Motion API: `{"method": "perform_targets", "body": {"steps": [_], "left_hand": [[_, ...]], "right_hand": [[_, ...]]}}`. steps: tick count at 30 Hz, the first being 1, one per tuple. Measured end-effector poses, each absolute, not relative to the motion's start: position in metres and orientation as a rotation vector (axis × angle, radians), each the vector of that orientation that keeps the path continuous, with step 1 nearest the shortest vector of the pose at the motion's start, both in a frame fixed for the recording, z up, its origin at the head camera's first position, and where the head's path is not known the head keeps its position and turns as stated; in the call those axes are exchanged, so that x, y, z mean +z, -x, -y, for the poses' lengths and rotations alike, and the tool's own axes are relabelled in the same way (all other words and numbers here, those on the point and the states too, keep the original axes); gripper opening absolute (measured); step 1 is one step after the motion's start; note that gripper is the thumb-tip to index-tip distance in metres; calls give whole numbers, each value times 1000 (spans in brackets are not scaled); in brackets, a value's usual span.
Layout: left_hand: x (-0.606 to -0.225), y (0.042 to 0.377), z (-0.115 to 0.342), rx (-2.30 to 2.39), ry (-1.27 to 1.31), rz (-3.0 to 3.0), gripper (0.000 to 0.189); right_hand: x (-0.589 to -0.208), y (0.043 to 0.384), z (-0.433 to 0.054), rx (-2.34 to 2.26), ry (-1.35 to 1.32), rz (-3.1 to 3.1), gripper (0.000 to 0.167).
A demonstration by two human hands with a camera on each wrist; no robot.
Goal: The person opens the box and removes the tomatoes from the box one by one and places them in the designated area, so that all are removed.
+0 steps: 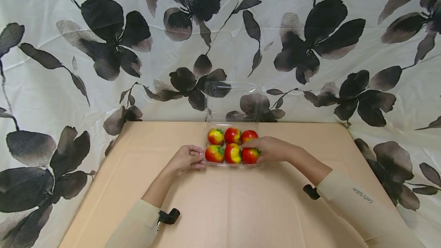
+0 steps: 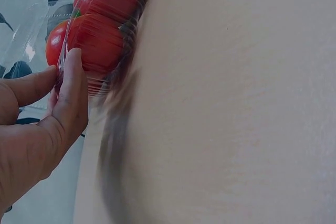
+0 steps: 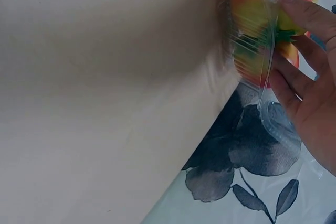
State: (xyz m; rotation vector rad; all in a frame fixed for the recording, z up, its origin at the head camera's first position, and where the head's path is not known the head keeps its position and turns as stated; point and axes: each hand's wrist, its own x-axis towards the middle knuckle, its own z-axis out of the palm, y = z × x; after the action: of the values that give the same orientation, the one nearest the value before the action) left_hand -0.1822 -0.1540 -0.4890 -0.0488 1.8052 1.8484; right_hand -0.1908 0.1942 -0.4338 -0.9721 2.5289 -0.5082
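Note:
A clear plastic clamshell box (image 1: 234, 165) sits at the far edge of the cardboard with its lid (image 1: 234, 102) raised behind it. Inside, red-and-yellow tomatoes (image 1: 232, 153) with green tops fill two rows of three. My left hand (image 1: 187, 159) pinches the box's left rim between thumb and fingers, close beside the front left tomato (image 2: 97, 43). From the right, my right hand (image 1: 275, 149) reaches over the rim and grips the front right tomato (image 1: 249, 156), its fingertips partly hidden among the fruit. The thumb (image 3: 310, 14) lies over the rim.
Tan cardboard (image 1: 206, 206) covers the surface in front of the box. Behind and around it hangs or lies a white cloth (image 1: 248, 49) with dark flowers. Each wrist wears a small black device (image 1: 169, 216).

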Motion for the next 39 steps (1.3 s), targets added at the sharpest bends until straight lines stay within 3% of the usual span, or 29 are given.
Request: {"method": "perform_targets", "body": {"steps": [39], "left_hand": [[-489,180,154,1850,54,-1815,22]], "right_hand": [[-436,194,-184,-561,724,-2366,68]]}}
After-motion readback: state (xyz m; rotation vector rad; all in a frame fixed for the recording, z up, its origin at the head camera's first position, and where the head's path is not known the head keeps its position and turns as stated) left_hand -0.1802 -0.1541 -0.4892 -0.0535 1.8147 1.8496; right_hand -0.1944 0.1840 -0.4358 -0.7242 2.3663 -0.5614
